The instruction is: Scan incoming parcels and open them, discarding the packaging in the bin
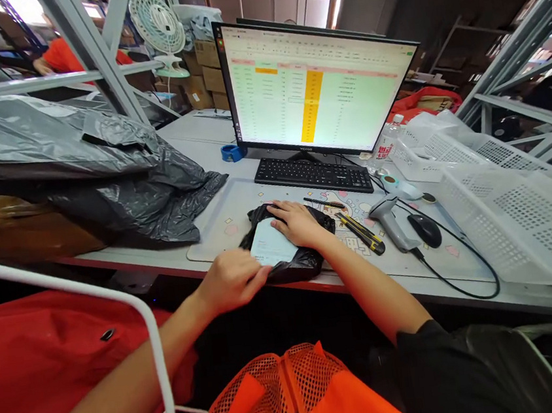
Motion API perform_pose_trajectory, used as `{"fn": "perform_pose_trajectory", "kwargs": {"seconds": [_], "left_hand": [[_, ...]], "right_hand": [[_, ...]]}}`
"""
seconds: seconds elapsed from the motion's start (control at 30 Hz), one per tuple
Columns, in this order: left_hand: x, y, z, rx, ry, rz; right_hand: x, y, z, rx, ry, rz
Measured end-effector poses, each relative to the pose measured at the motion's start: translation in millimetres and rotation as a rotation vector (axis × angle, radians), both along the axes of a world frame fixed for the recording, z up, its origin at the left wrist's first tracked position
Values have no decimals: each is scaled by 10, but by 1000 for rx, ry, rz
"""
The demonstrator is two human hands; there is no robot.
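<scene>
A small black plastic parcel (pixel 306 259) lies on the desk mat near the table's front edge, with a pale shipping label (pixel 271 246) on top of it. My left hand (pixel 232 279) touches the label's near left edge, fingers curled. My right hand (pixel 297 222) lies flat on the parcel, pressing down beside the label's right side.
Behind the parcel are a black keyboard (pixel 313 174) and a monitor (pixel 310 88) showing a spreadsheet. To the right lie a utility knife (pixel 360 230), a pen, a barcode scanner (pixel 392 220), a mouse (pixel 425 229) and white mesh baskets (pixel 503 209). Grey poly bags (pixel 94 166) are piled at left.
</scene>
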State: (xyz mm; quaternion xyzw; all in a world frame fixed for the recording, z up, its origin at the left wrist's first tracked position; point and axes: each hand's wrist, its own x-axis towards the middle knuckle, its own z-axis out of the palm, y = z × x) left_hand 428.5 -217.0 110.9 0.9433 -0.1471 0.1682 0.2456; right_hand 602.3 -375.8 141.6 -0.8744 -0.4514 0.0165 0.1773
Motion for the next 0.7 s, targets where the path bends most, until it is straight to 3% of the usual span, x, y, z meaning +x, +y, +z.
{"fn": "perform_pose_trajectory", "kwargs": {"seconds": [0.1,0.2,0.3,0.37,0.43,0.53,0.63,0.7], "left_hand": [[-496,-104,-505,-281,39,188],[-667,-289,-797,-746,177,350],[-641,-364,-743,-1325,413,278],[-654,-333,-603,-1525,548,188],[-705,-282,-439,-1452,655,102],[-750,-264,-151,-1001,742,-23],[-698,-346,154,-615,671,-129],[-630,-386,284,-526,566,-181]], "right_hand": [[-63,-57,0,-12,-11,-25],[-176,-30,23,8,-27,-29],[-362,-11,35,21,-29,-62],[-531,-89,46,96,-44,-56],[-729,-258,71,261,-74,-38],[-1037,-618,137,573,-139,-69],[-1238,-1083,210,772,-256,-329],[-1268,-1550,268,789,-367,-620]]}}
